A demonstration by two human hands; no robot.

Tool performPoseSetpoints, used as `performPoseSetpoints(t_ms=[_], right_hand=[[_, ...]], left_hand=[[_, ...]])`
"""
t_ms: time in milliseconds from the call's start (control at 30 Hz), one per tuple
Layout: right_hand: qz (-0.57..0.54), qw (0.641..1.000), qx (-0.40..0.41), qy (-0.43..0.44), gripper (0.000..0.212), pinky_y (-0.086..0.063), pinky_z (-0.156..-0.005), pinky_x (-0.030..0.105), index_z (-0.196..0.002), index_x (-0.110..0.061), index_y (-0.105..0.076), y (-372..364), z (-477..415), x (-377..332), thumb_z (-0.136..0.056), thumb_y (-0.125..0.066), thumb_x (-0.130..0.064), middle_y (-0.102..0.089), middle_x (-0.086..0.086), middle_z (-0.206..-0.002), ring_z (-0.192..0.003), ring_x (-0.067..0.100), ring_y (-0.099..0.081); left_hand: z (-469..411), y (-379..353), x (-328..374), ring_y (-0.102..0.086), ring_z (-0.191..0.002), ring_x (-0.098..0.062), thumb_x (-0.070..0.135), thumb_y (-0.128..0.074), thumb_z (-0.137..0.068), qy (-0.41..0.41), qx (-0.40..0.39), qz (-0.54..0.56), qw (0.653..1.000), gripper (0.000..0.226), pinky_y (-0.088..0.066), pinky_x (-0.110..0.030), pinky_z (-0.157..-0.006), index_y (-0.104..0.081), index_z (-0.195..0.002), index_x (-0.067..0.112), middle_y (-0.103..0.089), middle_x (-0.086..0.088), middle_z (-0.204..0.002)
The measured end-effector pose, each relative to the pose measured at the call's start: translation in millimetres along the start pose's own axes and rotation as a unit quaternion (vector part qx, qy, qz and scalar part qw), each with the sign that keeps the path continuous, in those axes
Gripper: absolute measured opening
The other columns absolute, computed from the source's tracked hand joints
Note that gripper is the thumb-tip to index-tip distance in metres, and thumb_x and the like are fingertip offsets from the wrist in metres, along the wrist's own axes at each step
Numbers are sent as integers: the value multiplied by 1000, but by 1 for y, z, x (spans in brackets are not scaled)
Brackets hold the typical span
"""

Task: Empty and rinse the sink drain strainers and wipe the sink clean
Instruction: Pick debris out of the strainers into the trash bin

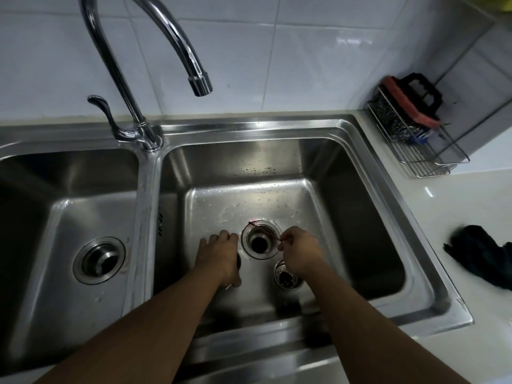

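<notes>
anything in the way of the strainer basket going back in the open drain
Yes: a thin red strand, pinched by the right hand, crosses the round steel drain opening next to the metal strainer basket.

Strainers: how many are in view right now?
2. A seated strainer in the left basin's drain; a loose strainer on the right basin's floor beside the right hand, which pinches a red strand. A dark thing under the left hand may be another.

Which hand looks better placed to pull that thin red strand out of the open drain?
Right. The right hand pinches the end of the red strand beside the drain, so it probably only needs to lift. The left hand sits on the drain's other side, not touching it.
</notes>
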State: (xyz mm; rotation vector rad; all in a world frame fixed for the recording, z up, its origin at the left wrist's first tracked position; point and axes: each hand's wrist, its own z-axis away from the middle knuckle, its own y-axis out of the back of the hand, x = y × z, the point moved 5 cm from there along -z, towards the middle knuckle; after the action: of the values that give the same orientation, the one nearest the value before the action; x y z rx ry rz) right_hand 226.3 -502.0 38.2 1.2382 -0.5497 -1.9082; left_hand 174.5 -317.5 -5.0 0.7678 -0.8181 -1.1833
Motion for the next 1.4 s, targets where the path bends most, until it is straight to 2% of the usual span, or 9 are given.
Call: performPoseSetpoints(t_ms=[100, 167, 267, 333, 467, 700, 933, 1167, 1400], right_hand=[[-26, 1000, 13, -8, 19, -58, -85, 38, -93, -28, -63, 11, 1, 7, -93, -54, -12, -73, 2, -105, -96, 23, -68], [-36, 999, 22, -7, 20, -59, -83, 36, -92, -27, -62, 20, 1, 12, -93, -54, -9, -73, -1, -106, -95, 19, -69], [-37, 999, 38, -6, 27, -52, -69, 22, -84, -32, -56, 37, 0, 23, -94, -53, -7, -74, -2, -103, -87, 9, -66], [-33, 999, 39, -11, 23, -55, -70, 26, -89, -32, -57, 46, -2, 30, -95, -55, -9, -73, 0, -101, -88, 13, -67], [-36, 999, 38, -9, 18, -59, -75, 31, -96, -29, -59, 58, -4, 42, -96, -56, -12, -71, -1, -100, -87, 13, -68], [-73, 996, 38, -19, 18, -62, -76, 33, -92, -32, -58, 67, -4, 56, -97, -57, -14, -70, -1, -99, -84, 14, -70], [-87, 995, 41, -26, 13, -62, -82, 39, -99, -27, -60, 71, 6, 57, -98, -55, -16, -70, 3, -103, -87, 20, -71], [-108, 992, 61, -37, 13, -62, -80, 42, -104, -24, -61, 80, 25, 38, -98, -53, -15, -69, 3, -104, -86, 23, -72], [-141, 984, 112, -13, 17, -61, -81, 37, -111, -22, -60, 113, 70, 3, -100, -51, -13, -69, 1, -101, -86, 19, -71]], left_hand=[[-1, 6, 29, -37, -136, -25, 50, -86, -56, -53, 29, -13, 998, 106, -16, -49, -121, -35, -145, 24, -40, -1, -144], [-3, 4, 49, -36, -139, -24, 53, -85, -58, -91, 32, -8, 995, 106, -13, -48, -122, -35, -147, 22, -39, -2, -148], [-5, -1, 75, -41, -135, -25, 56, -84, -57, -152, 42, 8, 987, 105, -28, -42, -117, -40, -145, 19, -43, -4, -147], [-6, -6, 87, -44, -133, -28, 56, -85, -57, -179, 30, 31, 983, 108, -39, -41, -111, -37, -147, 18, -43, -6, -146], [-11, -16, 106, -41, -137, -26, 46, -84, -68, -208, -2, 49, 977, 108, -40, -40, -111, -25, -154, 18, -36, -4, -153], [-18, -32, 116, -50, -127, -24, 35, -81, -72, -195, -41, 72, 977, 93, -47, -38, -103, -34, -150, 20, -44, -2, -143], [-18, -23, 117, -48, -130, -24, 36, -83, -67, -192, -30, 92, 977, 97, -45, -36, -107, -36, -150, 20, -45, -1, -143], [-4, 19, 117, -48, -131, -26, 34, -88, -65, -206, -1, 101, 973, 101, -41, -37, -110, -37, -151, 16, -46, -5, -144], [28, 86, 107, -51, -119, -20, 40, -85, -60, -229, 49, 137, 963, 100, -49, -34, -98, -42, -147, 19, -48, 0, -129]])
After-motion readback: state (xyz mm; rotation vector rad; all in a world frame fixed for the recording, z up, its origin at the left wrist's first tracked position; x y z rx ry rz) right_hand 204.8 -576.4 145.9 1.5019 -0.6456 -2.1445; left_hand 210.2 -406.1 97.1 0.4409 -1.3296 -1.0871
